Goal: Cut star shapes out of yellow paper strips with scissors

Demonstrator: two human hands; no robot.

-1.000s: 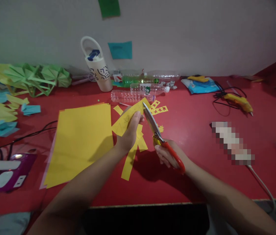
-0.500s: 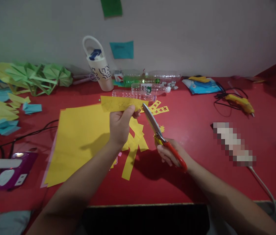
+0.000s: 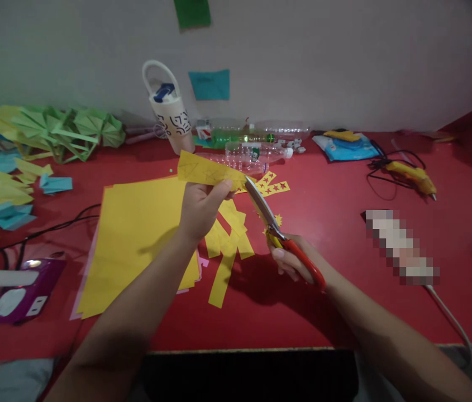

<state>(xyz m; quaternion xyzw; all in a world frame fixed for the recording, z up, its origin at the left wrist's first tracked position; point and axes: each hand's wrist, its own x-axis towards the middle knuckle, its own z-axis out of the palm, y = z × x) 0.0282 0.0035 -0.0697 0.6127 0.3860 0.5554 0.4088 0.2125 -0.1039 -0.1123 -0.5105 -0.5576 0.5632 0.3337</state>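
Pinched in my left hand (image 3: 202, 209) is a yellow paper strip (image 3: 204, 169) with faint pencil lines on it. My right hand (image 3: 296, 259) grips red-handled scissors (image 3: 267, 215), their blades pointing up and left to the strip's right end. Whether the blades have paper between them is hard to make out. Beneath my hands lie loose yellow paper strips (image 3: 223, 279) and small yellow star cutouts (image 3: 278, 220). Strips with star-shaped holes (image 3: 275, 190) rest just behind the scissors' tips. A stack of yellow sheets (image 3: 135, 240) sits to the left.
At the back stand a white tumbler (image 3: 172, 123) and several plastic bottles (image 3: 256, 151) lying down. Folded green paper (image 3: 63, 125) fills the far left, above a purple power strip (image 3: 26, 290). On the right are a wipes pack (image 3: 347, 148), a yellow glue gun (image 3: 411, 174) and a blurred-out object (image 3: 401, 245).
The yellow strip has tilted, its left end now higher. My left hand has shifted slightly left, and the scissors have moved a little right and down at the handles.
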